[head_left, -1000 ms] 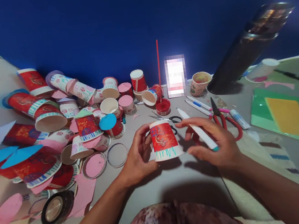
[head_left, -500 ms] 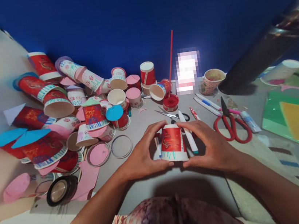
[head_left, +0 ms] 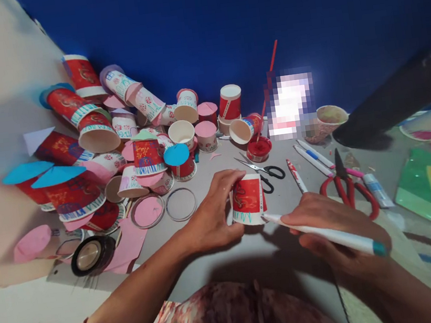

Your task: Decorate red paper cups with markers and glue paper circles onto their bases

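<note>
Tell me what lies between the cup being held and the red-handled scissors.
In the head view, a red-patterned pen lies on the table between the red cup and the red-handled scissors.

From the head camera I see my left hand (head_left: pixel 217 219) gripping an upside-down red paper cup (head_left: pixel 247 199) on the grey table (head_left: pixel 252 257), while my right hand (head_left: pixel 336 230) holds a white marker with a teal cap (head_left: pixel 328 235), its tip touching the cup's lower rim. Just behind the cup lie small black-handled scissors (head_left: pixel 263 168), with red-handled scissors (head_left: pixel 346 186) and more pens (head_left: pixel 312 156) off to the right. A heap of decorated paper cups (head_left: pixel 117 142) fills the left side, a roll of tape (head_left: pixel 90 255) near it, against a blue wall (head_left: pixel 221 23).
</note>
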